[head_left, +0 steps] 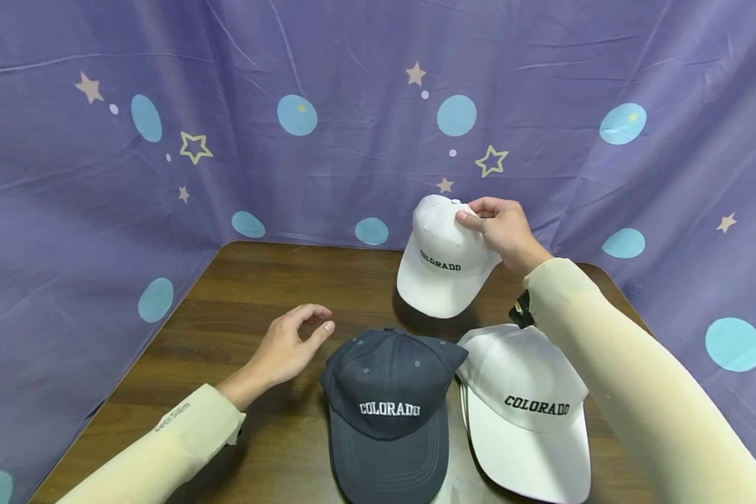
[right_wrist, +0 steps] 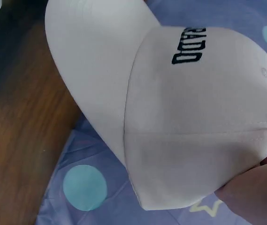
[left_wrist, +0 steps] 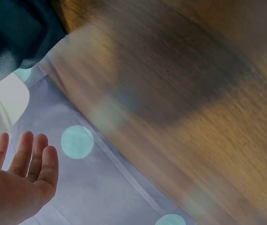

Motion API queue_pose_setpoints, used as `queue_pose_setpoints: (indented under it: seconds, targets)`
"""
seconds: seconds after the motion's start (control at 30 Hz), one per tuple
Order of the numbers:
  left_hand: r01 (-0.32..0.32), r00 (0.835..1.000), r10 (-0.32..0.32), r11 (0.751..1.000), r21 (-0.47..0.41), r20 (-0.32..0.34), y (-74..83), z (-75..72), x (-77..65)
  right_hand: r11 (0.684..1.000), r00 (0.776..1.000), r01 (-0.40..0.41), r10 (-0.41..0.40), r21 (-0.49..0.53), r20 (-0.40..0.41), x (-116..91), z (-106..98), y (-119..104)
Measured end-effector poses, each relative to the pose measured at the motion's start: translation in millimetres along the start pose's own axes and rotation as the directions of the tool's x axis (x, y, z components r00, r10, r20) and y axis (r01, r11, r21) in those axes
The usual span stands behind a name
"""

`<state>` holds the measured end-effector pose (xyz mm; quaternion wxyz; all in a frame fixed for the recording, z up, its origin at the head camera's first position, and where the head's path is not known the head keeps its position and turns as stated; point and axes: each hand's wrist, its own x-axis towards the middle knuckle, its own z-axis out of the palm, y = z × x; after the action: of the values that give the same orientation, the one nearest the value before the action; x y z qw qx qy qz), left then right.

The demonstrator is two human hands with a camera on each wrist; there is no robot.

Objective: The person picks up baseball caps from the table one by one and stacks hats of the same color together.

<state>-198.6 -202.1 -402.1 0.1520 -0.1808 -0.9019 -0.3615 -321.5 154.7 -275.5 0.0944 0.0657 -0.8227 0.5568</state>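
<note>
My right hand [head_left: 504,231] pinches a white baseball cap [head_left: 447,234] by the side of its crown, thumb on the front. The cap is held up over the table's far part, brim down, its black COLORADO lettering facing me. In the right wrist view this white cap [right_wrist: 180,103] fills much of the frame, and only part of the right hand [right_wrist: 255,192] shows. My left hand [head_left: 286,343] hovers with loosely bent fingers, holding nothing, left of a dark navy cap [head_left: 387,378] with white COLORADO lettering. The left wrist view shows the left hand's fingers [left_wrist: 49,168] apart from any cap.
Another white COLORADO cap [head_left: 523,444] lies right of the navy one, touching it; a second brim edge shows beneath. The brown wooden table [head_left: 258,280] is enclosed by a purple curtain [head_left: 353,175] with stars and blue dots.
</note>
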Motion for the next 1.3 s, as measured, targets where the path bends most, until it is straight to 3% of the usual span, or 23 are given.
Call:
queue_pose_setpoints:
  seconds: [0.23,0.43,0.73,0.97,1.3]
  targets:
    - [-0.016,1.0,0.016,0.999,0.035,-0.006,-2.4,-4.0,-2.0,0.997,0.999,0.029,-0.027,0.076,-0.038,-12,-20,-14]
    - [-0.039,0.999,0.039,0.998,0.055,0.003,-4.7,-9.4,-5.3,0.988,1.0,0.023,-0.021,0.152,-0.019,-23,-39,-24]
    - [-0.057,0.998,0.056,0.995,0.08,0.023,-2.8,-12.3,-7.0,0.928,0.997,0.036,-0.059,0.37,0.051,-39,-67,-37]
    - [-0.064,0.998,0.062,0.994,0.085,0.026,-3.8,-14.0,-7.4,0.907,0.994,0.044,-0.082,0.418,0.073,-53,-87,-37]
    - [-0.096,0.995,0.094,0.992,0.079,0.032,-1.2,-14.4,-9.4,0.923,0.988,-0.001,-0.058,0.385,0.142,-78,-107,-34]
